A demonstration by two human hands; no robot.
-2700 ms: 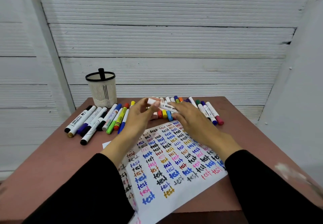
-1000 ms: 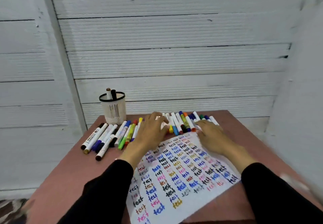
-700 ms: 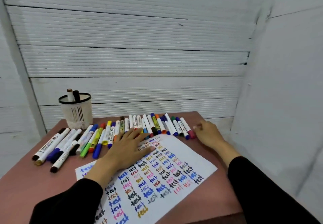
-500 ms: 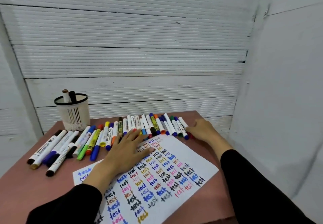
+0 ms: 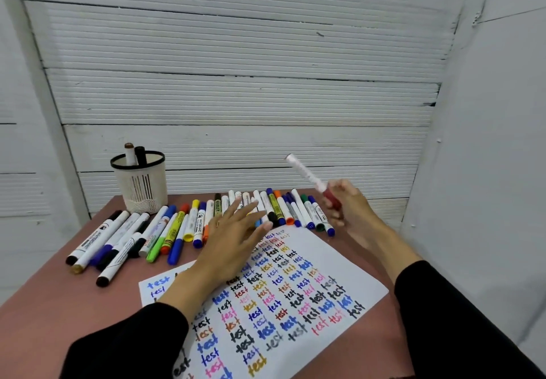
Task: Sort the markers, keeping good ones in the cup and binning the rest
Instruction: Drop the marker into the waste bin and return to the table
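wall [image 5: 236, 97]: white ribbed panels | table [image 5: 44, 304]: reddish-brown | light: even

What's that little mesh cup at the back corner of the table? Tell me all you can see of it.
The cup is a small round pen holder, cream-white, seemingly plastic, with fine mesh walls, a panel of dark vertical slots on its front and a black rim. It stands upright on the far left part of the reddish-brown table, close to the white wall. Two markers stand in it, one brown-capped, one black-capped. Neither hand touches it; the row of loose markers lies just in front.
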